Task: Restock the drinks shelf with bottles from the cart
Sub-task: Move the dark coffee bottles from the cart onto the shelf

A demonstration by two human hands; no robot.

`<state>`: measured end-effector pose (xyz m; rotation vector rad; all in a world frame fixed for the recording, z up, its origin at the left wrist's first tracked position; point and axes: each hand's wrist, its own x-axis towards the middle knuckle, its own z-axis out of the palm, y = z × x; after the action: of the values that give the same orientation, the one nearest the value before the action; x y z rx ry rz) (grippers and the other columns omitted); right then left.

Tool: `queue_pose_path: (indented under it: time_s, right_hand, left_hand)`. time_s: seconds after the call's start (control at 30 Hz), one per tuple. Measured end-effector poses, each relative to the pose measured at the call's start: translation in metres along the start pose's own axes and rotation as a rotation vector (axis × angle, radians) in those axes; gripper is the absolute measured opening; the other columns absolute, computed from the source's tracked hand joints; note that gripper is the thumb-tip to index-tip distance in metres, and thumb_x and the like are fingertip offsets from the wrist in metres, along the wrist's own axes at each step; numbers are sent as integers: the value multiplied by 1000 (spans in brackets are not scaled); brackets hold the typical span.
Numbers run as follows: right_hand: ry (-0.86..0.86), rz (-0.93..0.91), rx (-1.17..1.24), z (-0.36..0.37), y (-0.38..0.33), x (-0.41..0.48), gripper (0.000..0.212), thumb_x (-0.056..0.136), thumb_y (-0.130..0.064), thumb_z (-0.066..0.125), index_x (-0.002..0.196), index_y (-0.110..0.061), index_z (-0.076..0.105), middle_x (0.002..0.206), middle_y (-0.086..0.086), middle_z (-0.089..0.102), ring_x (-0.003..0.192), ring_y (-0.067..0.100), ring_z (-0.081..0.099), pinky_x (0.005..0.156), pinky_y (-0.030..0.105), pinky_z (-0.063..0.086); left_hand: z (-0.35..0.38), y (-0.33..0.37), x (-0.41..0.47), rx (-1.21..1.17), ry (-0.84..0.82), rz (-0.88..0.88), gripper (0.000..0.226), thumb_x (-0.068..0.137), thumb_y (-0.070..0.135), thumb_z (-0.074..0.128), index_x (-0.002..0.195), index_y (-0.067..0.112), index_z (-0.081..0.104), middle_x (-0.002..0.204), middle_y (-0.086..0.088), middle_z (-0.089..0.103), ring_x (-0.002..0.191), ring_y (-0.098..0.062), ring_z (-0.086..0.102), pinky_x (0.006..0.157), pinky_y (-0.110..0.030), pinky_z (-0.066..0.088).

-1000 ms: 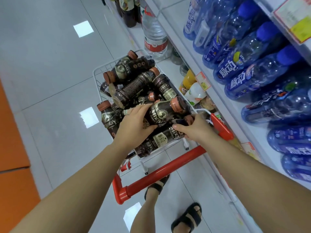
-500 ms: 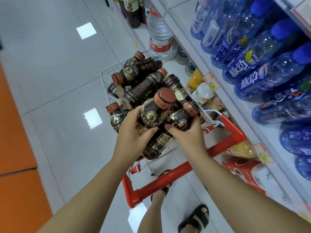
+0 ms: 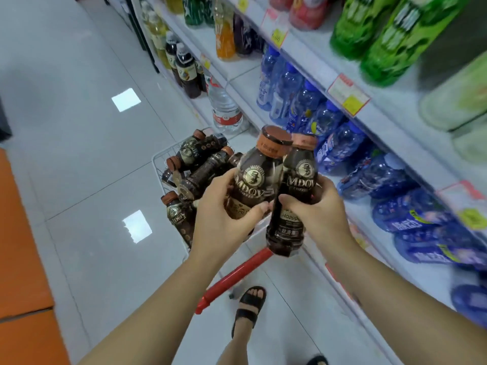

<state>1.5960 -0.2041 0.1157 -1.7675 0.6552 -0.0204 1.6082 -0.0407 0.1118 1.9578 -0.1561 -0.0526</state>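
One coffee bottle (image 3: pixel 254 177) sits upright in the left hand (image 3: pixel 226 219), fingers wrapped round its label. A second bottle (image 3: pixel 296 201) is clasped likewise by the right hand (image 3: pixel 316 214). Both hang above the cart (image 3: pixel 156 160), caps up, likely ready to stand on the shelf (image 3: pixel 395 122) alongside.

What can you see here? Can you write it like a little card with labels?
Left hand: holds a brown bottle, upright
Right hand: holds a second brown bottle beside it
Cart: white wire, red handle, more brown bottles lying inside
Shelf: blue bottles below, green bottles above
Floor: pale tiles
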Motion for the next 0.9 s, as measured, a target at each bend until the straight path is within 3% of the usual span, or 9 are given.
queue_pose_path:
  time_s: [0.1,0.23,0.37,0.47,0.57,0.73,0.9]
  right_hand:
    - [67,-141,17,-72,-35,-33,54,67,-9,81,102,-35,50,92,-21,61,82,-12,60,71,5,46]
    - [208,-270,53,-168,-69,-88,61,66,-5,79,116,-28,52,97,-9,68,84,-2,65,75,18,51]
    - [360,-396,130,-248,-98,-149,60,66,-6,79,107,-41,52,91,-18,69,84,-7,64,73,14,51]
    - [497,-485,166,-303,-112,-194,58,59,-17,76,113,-31,58,93,-19,71,85,-6,65,69,9,47]
    - [613,-553,193,-354,-121,-236,56,63,-12,80,113,-27,60,90,-14,72,83,-2,66,65,10,48]
    - [768,-613,173,-432,-125,-295,37,71,-6,74,103,-23,65,84,-10,73,72,1,67,59,12,49]
    - [862,-571,18,-486,-116,-308,42,68,-6,75,101,-30,66,83,-15,73,74,-3,65,62,8,46]
  left_hand:
    - [30,72,-9,-83,-40,112,59,67,46,69,121,34,49,113,12,60,105,0,56,88,-14,43]
    - [71,171,-36,-186,-100,332,51,64,46,67,110,42,44,105,13,59,97,6,56,81,-8,41]
    - [95,260,-67,-270,-211,605,48,67,41,68,108,42,45,104,18,58,96,3,57,80,-16,47]
    - [112,325,-92,-321,-304,804,46,67,39,67,108,37,45,99,18,60,90,3,58,76,-13,44]
    - [133,379,-120,-376,-373,936,45,66,37,65,107,34,47,99,16,61,89,4,59,76,-9,42]
    - [176,434,-160,-331,-449,1072,44,66,41,65,106,40,48,97,14,62,90,-2,59,76,-15,47]
    - [210,460,-177,-212,-502,1082,55,65,46,65,118,41,48,107,18,60,100,1,55,82,-16,46]
